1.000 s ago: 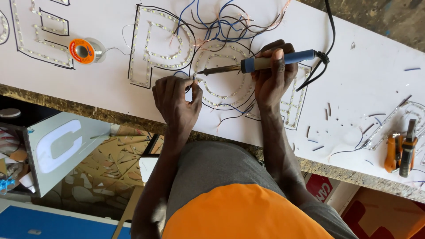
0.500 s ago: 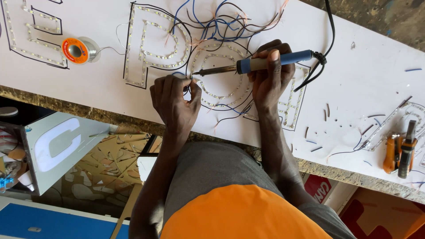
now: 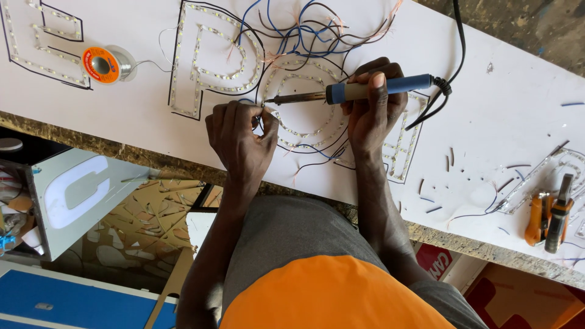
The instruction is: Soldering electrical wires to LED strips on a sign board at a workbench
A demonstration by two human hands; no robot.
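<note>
1. nearest the camera, the person's orange shirt (image 3: 332, 295) and grey shorts (image 3: 292, 234) fill the lower middle, with both forearms reaching up to the white board (image 3: 506, 103).
2. the left hand (image 3: 239, 139) is curled into a loose fist at the board's near edge, its fingertips pinched on a thin wire (image 3: 261, 119) just beside the round led letter (image 3: 308, 97).
3. the right hand (image 3: 372, 109) is closed around the blue handle of a soldering iron (image 3: 356, 91), which lies nearly level; its dark metal tip points left and ends close to the left hand's fingertips.
4. the iron's black cord (image 3: 454, 55) loops off the handle's right end and runs up out of view.
5. beyond the hands, a tangle of blue, black and red wires (image 3: 304, 27) lies over the led letters.
6. farther left, an orange spool of solder (image 3: 102, 64) sits on the board between two letter outlines.
7. at the right end, orange-handled cutters (image 3: 537, 218) lie beside a dark tool, among snipped wire bits.
</note>
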